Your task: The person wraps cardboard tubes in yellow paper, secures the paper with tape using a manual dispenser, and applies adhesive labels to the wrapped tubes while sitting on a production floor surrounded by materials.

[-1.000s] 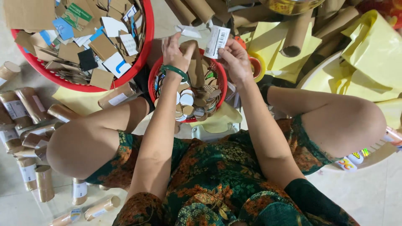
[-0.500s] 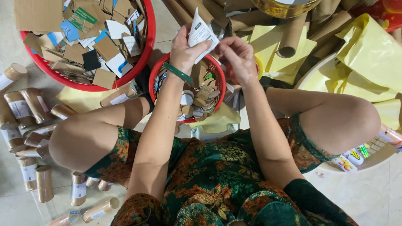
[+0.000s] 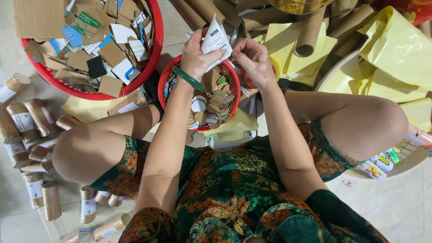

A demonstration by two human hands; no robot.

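My left hand (image 3: 199, 57), with a green bangle on the wrist, grips a white printed paper label (image 3: 216, 39) above a small red basket (image 3: 167, 76). My right hand (image 3: 253, 60) pinches the lower right edge of the same label. The small basket holds several round cardboard discs (image 3: 208, 105) and paper scraps. Both forearms reach forward between my knees.
A large red basket (image 3: 150, 58) of flat cardboard pieces sits at the upper left. Several cardboard tubes (image 3: 27, 121) lie on the floor at the left. Long brown tubes (image 3: 310, 33) and yellow paper sheets (image 3: 396, 49) are piled at the upper right. A white tray (image 3: 405, 162) sits by my right knee.
Both hands have lifted the label up from over the small basket and brought it closer together; the right hand now grips its lower edge.
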